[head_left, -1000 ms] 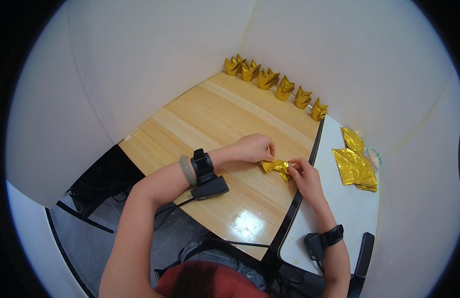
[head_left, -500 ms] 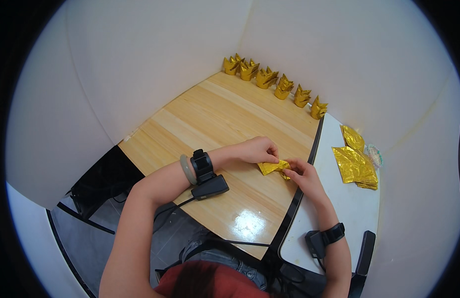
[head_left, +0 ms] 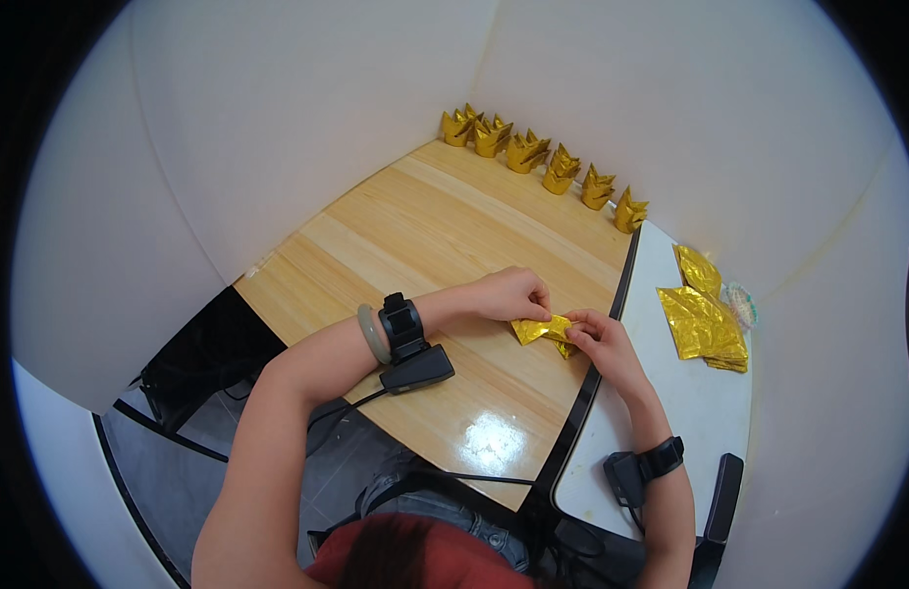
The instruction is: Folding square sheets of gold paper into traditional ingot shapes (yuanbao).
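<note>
Gold foil piece: a small folded strip (head_left: 540, 330), shiny and creased, over the wooden tabletop (head_left: 405, 226) close to its right-hand edge; whether it lies on the wood or is slightly raised, cannot tell.
Left hand: (head_left: 513, 294) above the wooden tabletop, fingers bent and closed in a pinch at the left end of the strip.
Right hand: (head_left: 604, 344) at the wooden tabletop's right edge, thumb and forefinger drawn together on the strip's right end; the other fingers curl, partly hidden.
Foil crowns: six gold, spiky-topped cups (head_left: 559, 175) standing upright in a spaced row along the wooden tabletop's far right side, near the pale partition (head_left: 700, 128).
White table: (head_left: 710, 412) just right of the wooden tabletop, a black edge strip (head_left: 624, 285) between them.
Gold sheets: a flat stack (head_left: 703, 324) on the white table, well right of the wooden tabletop; a further gold piece (head_left: 697, 267) beside its far end.
Translucent item: roundish (head_left: 741, 306), beyond the sheets from the wooden tabletop, against the partition; kind unclear.
Wrists: a black strapped device on each; a pale bangle (head_left: 371, 334) on the left forearm, over the wooden tabletop's near-left edge.
</note>
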### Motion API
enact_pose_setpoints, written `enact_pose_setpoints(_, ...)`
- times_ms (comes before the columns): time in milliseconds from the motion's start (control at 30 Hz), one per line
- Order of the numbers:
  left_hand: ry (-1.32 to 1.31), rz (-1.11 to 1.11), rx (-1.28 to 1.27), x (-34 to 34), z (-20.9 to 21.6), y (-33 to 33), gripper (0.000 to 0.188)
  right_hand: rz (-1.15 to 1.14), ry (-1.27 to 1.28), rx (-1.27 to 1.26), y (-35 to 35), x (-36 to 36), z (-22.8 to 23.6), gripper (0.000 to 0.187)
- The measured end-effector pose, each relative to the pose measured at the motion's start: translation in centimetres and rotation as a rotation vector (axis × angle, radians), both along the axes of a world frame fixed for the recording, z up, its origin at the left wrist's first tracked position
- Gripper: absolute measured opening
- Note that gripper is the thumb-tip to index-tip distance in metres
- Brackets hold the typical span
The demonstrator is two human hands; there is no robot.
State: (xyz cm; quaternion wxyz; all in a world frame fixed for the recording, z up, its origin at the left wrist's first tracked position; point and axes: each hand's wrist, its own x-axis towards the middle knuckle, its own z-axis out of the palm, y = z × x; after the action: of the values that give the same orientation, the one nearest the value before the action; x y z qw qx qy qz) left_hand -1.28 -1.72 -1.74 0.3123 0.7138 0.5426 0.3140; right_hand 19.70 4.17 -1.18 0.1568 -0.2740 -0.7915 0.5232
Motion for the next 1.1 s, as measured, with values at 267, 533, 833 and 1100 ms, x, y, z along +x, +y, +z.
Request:
enact_pose_setpoints(267,0.02,0.0,0.009,0.2,0.0,0.0,0.022,-0.031,-0.02,0.06,0.1,-0.1,-0.6,0.019)
enact_pose_setpoints(533,0.168,0.04,-0.008,0.7,0.5,-0.7,0.022,-0.145,-0.27,0.558,-0.2,0.2,0.1,0.03)
enact_pose_setpoints(833,0.293,0.044,0.182,0.0,-0.9,-0.5,0.028,-0.123,-0.31,0.688,-2.1,-0.1,1.7,0.036)
enact_pose_setpoints(1100,0.138,-0.048,0.282,0.3,0.1,-0.4,0.024,-0.148,-0.098,0.435,-1.3,0.3,0.8,0.026)
